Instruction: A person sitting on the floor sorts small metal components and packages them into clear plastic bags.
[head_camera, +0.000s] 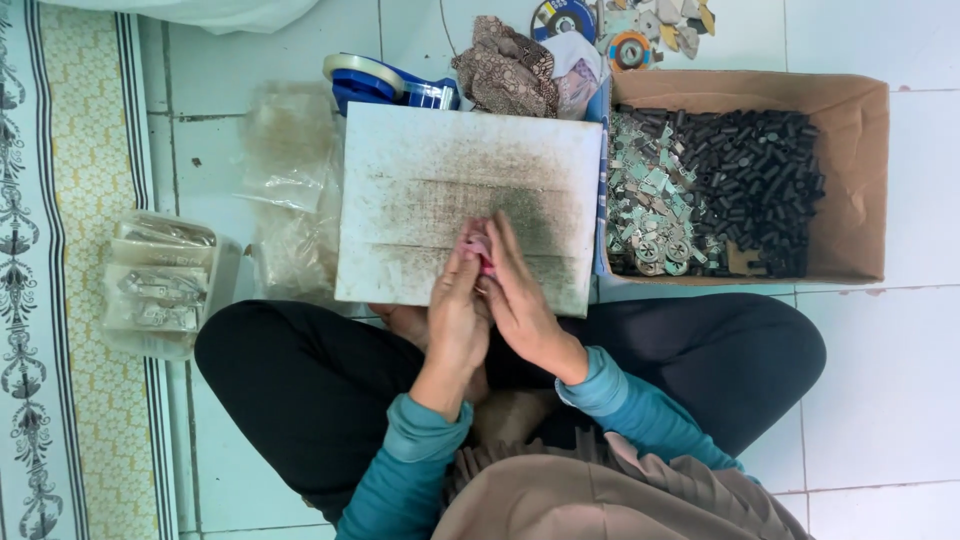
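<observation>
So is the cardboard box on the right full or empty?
Partly full. The open-topped box holds black cylinders and silvery metal parts over its floor, with bare wall above them.

Person seen from above, lower centre of frame. Both arms in long teal sleeves (420, 450), knit-looking, cuffs ending at the wrists, fabric bunched slightly at the cuffs. Legs in plain black trousers (300, 380), spanning lower left to right of centre. Taupe-brown pleated cloth (600, 495) at the bottom edge, folds running outward. Left hand (458, 315) and right hand (522, 300) bare; no rings or watch visible.
</observation>
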